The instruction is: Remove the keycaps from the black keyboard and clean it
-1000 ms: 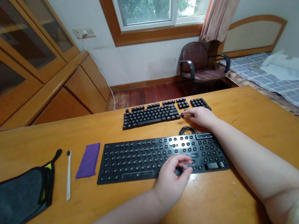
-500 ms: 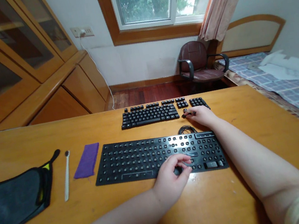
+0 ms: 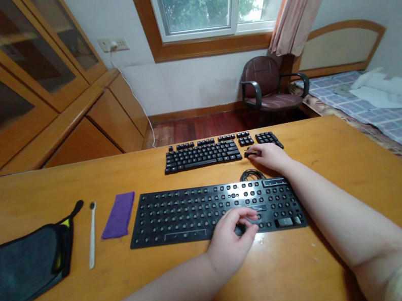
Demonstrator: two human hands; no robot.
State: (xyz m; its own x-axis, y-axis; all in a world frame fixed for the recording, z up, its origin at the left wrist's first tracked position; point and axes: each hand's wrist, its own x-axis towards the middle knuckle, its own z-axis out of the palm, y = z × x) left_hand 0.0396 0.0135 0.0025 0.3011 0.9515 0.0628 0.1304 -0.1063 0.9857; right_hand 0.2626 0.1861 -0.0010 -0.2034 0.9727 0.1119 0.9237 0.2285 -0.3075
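Room: A window (image 3: 195, 0) and a brown armchair (image 3: 265, 83) stood beyond the wooden surface (image 3: 38, 193), with a bed (image 3: 365, 107) on the right and a cabinet (image 3: 86, 133) on the left.
Keyboard base (image 3: 180, 210): It lay flat in front of the person, its rows of key posts bare, a coiled cable (image 3: 252, 175) just behind it.
Keycaps (image 3: 202, 156): They sat in keyboard order near the far edge, with smaller groups to the right.
Right hand (image 3: 270, 155): It reached across to small dark keycaps (image 3: 248, 153) beside the main block; its fingers were bunched close together there, but whether they pinched one I could not tell.
Left hand (image 3: 229, 240): It lay over the base's near edge, fingers curled, a gap between thumb and forefinger, nothing visible between them.
Cleaning side: A purple cloth (image 3: 118, 215), a toothbrush (image 3: 92, 235) and a grey cloth item (image 3: 23, 265) lay to the left.
Keycap step: Arranging or picking among the loose caps seemed in hand; the next move called for a light, precise touch, sparing neighbouring caps.
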